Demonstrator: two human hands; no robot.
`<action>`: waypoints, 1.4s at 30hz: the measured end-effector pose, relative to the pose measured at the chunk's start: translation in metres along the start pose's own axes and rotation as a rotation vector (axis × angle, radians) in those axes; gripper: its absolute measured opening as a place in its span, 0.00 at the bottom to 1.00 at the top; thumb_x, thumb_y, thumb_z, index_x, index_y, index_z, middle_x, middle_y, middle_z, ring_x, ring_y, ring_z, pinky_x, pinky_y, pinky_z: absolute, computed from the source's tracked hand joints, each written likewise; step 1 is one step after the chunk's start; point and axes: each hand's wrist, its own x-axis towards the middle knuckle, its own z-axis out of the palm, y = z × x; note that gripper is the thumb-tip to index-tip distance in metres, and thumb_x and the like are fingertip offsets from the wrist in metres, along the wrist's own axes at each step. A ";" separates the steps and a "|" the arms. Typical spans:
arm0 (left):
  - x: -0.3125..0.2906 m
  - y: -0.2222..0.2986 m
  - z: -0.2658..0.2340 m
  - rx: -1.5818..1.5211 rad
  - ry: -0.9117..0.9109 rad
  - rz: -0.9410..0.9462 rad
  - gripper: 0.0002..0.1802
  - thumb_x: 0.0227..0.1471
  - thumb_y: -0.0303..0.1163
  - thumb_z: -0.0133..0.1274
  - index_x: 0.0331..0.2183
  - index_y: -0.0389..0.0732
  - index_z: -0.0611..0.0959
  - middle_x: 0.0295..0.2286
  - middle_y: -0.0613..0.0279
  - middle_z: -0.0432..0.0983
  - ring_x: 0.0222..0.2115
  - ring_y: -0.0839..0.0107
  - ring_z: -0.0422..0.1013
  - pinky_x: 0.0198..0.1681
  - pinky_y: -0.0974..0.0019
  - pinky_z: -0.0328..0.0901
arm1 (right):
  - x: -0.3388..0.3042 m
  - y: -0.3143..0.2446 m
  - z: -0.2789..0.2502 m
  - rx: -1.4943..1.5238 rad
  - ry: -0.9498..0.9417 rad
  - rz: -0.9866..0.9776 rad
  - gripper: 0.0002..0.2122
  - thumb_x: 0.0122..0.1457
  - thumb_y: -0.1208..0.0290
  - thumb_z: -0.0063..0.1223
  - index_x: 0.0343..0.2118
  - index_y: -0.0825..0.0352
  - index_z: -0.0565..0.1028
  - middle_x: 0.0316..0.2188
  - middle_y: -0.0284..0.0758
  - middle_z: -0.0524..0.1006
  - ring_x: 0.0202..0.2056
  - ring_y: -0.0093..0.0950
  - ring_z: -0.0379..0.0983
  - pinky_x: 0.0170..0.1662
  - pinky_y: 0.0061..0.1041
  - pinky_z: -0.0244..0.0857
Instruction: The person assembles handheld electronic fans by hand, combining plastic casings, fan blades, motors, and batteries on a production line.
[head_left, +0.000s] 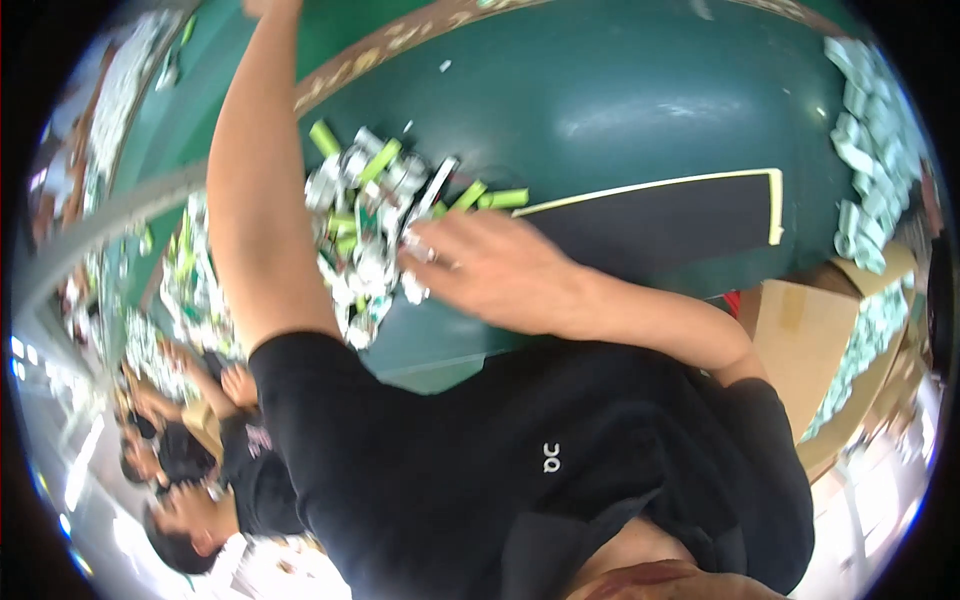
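Left hand point(266, 6) at eleven o'clock, cut off by the upper edge, grip impossible to tell; right hand point(490, 265) near centre, fingers half-curled at the white-and-green pile point(375, 265) toward ten o'clock, hold unclear. White printed mark point(551, 458) on black shirt point(430, 470), toward five o'clock.

Green worktop point(650, 60), brown patterned strip point(400, 45) along its far side. Black mat point(650, 228) lying flat, pale yellow edging on its far side and right end. Pale green curled pieces point(868, 150) heaped at far right; open cardboard box point(800, 325) below, more inside. Dark-shirted co-workers point(262, 490) lower left.
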 end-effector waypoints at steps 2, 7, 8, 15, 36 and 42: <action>0.022 -0.039 0.006 0.226 -0.023 0.090 0.42 0.58 0.66 0.46 0.51 0.35 0.83 0.47 0.46 0.83 0.47 0.46 0.79 0.53 0.48 0.72 | 0.015 -0.016 0.020 -0.126 -0.075 -0.039 0.13 0.53 0.69 0.55 0.42 0.63 0.80 0.41 0.34 0.74 0.41 0.31 0.71 0.36 0.27 0.69; 0.023 0.003 0.004 0.285 0.297 0.375 0.49 0.56 0.65 0.49 0.62 0.32 0.70 0.59 0.35 0.68 0.60 0.44 0.65 0.63 0.48 0.60 | 0.012 -0.015 0.047 -0.145 0.053 0.049 0.07 0.52 0.64 0.55 0.28 0.63 0.77 0.33 0.32 0.71 0.39 0.28 0.69 0.31 0.27 0.67; 0.006 0.050 0.008 0.142 0.372 0.471 0.46 0.56 0.60 0.52 0.61 0.31 0.71 0.58 0.35 0.69 0.59 0.43 0.65 0.63 0.48 0.60 | 0.006 -0.009 0.043 -0.206 0.129 0.098 0.07 0.52 0.65 0.55 0.27 0.63 0.76 0.32 0.32 0.71 0.38 0.28 0.69 0.30 0.26 0.67; -0.125 0.266 -0.038 -0.446 0.393 1.064 0.33 0.55 0.42 0.58 0.56 0.30 0.74 0.51 0.35 0.74 0.54 0.40 0.69 0.59 0.46 0.63 | -0.024 0.008 0.009 -0.218 0.230 0.172 0.05 0.50 0.72 0.57 0.26 0.66 0.74 0.32 0.36 0.71 0.38 0.32 0.71 0.33 0.30 0.72; -0.361 0.461 0.021 -0.464 0.063 1.891 0.18 0.56 0.32 0.59 0.47 0.38 0.78 0.46 0.52 0.78 0.51 0.55 0.74 0.52 0.55 0.70 | -0.062 0.044 -0.006 0.296 0.379 0.432 0.18 0.54 0.62 0.56 0.42 0.71 0.76 0.41 0.51 0.76 0.44 0.45 0.74 0.46 0.47 0.69; -0.319 0.367 -0.081 -1.470 -0.739 0.760 0.33 0.56 0.52 0.55 0.51 0.32 0.78 0.50 0.42 0.77 0.52 0.48 0.74 0.57 0.49 0.67 | -0.135 0.107 -0.082 -0.039 0.457 0.561 0.16 0.47 0.64 0.65 0.36 0.66 0.75 0.34 0.43 0.73 0.38 0.45 0.68 0.42 0.42 0.66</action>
